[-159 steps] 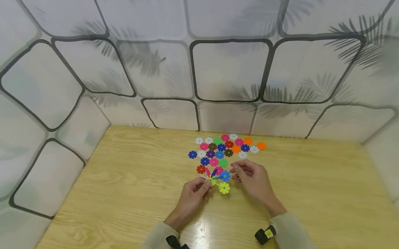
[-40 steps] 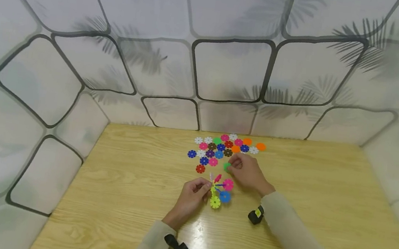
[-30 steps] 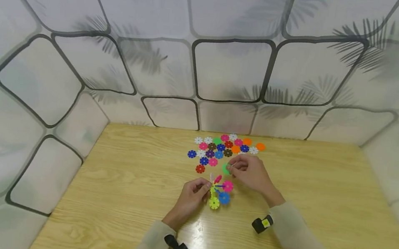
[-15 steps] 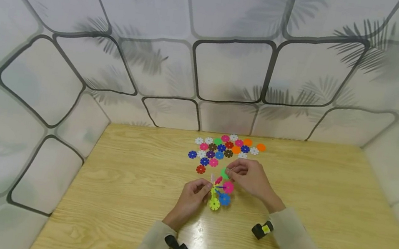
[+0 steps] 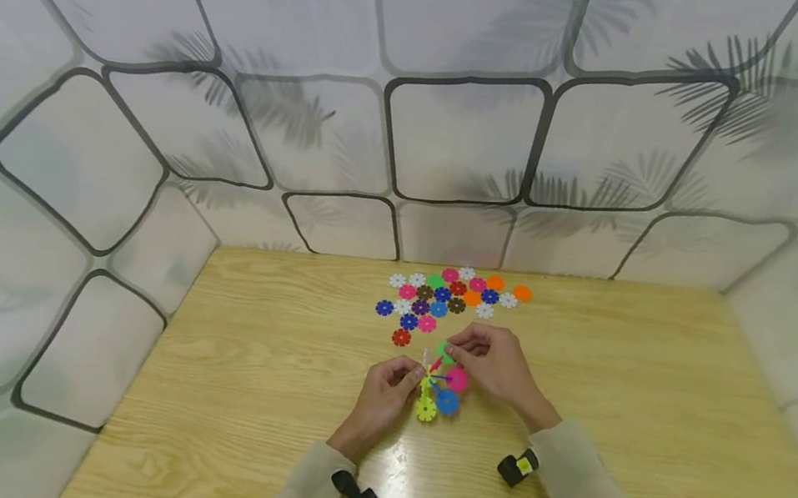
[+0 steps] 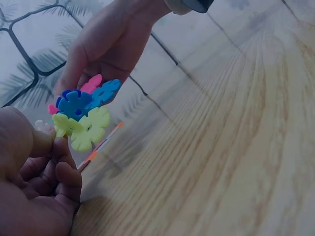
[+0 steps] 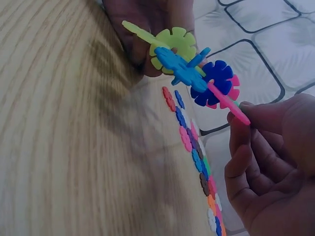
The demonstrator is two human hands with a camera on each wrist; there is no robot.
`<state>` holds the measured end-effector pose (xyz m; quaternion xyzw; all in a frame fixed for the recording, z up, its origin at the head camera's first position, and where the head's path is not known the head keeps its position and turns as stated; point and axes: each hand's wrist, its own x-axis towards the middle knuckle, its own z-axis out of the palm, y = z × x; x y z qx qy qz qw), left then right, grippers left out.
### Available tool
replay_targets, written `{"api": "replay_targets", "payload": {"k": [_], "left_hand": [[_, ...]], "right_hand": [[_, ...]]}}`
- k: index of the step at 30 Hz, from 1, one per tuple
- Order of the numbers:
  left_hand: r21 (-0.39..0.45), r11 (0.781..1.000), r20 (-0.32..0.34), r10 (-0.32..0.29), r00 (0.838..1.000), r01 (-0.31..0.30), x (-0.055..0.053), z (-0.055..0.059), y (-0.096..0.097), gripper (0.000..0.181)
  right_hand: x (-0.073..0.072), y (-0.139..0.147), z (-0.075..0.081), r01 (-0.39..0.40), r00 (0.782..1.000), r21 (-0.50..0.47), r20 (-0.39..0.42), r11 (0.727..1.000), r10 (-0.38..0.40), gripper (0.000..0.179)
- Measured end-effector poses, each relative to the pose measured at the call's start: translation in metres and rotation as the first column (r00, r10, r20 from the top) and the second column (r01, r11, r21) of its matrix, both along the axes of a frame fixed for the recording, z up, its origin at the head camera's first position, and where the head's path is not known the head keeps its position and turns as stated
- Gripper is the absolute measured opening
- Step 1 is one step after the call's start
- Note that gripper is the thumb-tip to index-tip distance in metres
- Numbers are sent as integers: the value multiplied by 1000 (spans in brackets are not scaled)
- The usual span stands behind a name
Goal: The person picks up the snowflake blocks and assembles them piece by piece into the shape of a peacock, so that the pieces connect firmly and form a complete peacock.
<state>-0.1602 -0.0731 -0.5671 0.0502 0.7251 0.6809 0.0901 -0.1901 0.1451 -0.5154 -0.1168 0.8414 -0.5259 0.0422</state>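
Note:
In the head view my left hand (image 5: 383,398) pinches a cluster of joined plastic snowflake discs by its left side, raised over the table. Yellow-green, blue, dark blue and pink notched discs make up the cluster; its yellow-green disc (image 6: 91,129) faces the left wrist camera. Between thumb and fingertips, my right hand (image 5: 497,367) pinches a green snowflake disc (image 5: 443,351), right at the cluster's upper edge. In the right wrist view that green disc is mostly hidden behind the pink disc (image 7: 229,102), while the blue disc (image 7: 179,66) and dark blue disc (image 7: 216,78) show plainly.
Several loose snowflake discs lie flat toward the back of the wooden table (image 5: 236,396), among them a red disc (image 5: 401,338) nearest the hands and an orange disc (image 5: 522,293) at the far right. A patterned wall (image 5: 466,140) rises behind the table edge.
A pink disc has joined the cluster and a green disc has left the table. Over the last second my right hand brought the green disc down and left to the cluster; the left hand stayed nearly still.

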Motion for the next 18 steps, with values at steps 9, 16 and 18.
{"api": "replay_targets", "payload": {"k": [9, 16, 18], "left_hand": [[-10, 1000, 41, -23, 999, 23, -4, -2, -5, 27], [-39, 997, 34, -60, 998, 61, -3, -1, -8, 28], [-44, 997, 36, -63, 997, 65, -3, 0, -8, 28]], "right_hand": [[-7, 15, 0, -40, 999, 39, -21, 998, 41, 13], [-32, 30, -18, 73, 995, 241, -90, 968, -53, 36], [-36, 33, -22, 67, 995, 350, -97, 934, -35, 49]]}}
